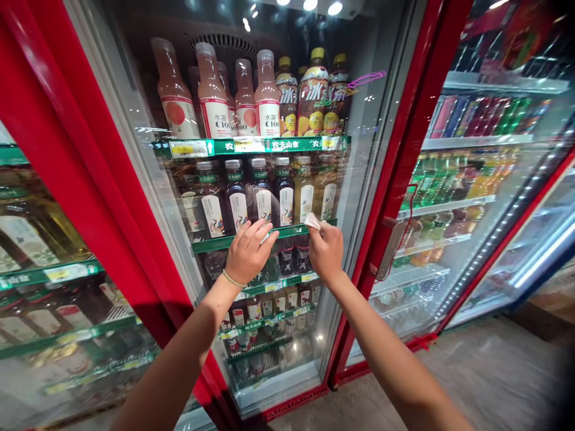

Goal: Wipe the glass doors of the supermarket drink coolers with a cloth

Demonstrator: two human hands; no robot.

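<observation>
I face a drinks fridge with a glass door [354, 197] in a red frame. My left hand [248, 251] rests against the glass at the second green shelf rail [215, 242], fingers together and bent, palm on the door. My right hand [325, 250] is closed in a pinch on a small white paper or cloth [312, 221], held against the glass at the same height. Behind the glass stand dark tea bottles [260, 194] on the second shelf and pink juice bottles [211, 96] and yellow-capped bottles [313, 96] on the top shelf.
The red door frame [76, 161] runs diagonally on the left, with another fridge of bottles [40, 281] beyond it. To the right stands another glass-door fridge [471, 179] with cans and green bottles, its handle [390, 251] near my right hand. Grey floor [485, 377] lies below.
</observation>
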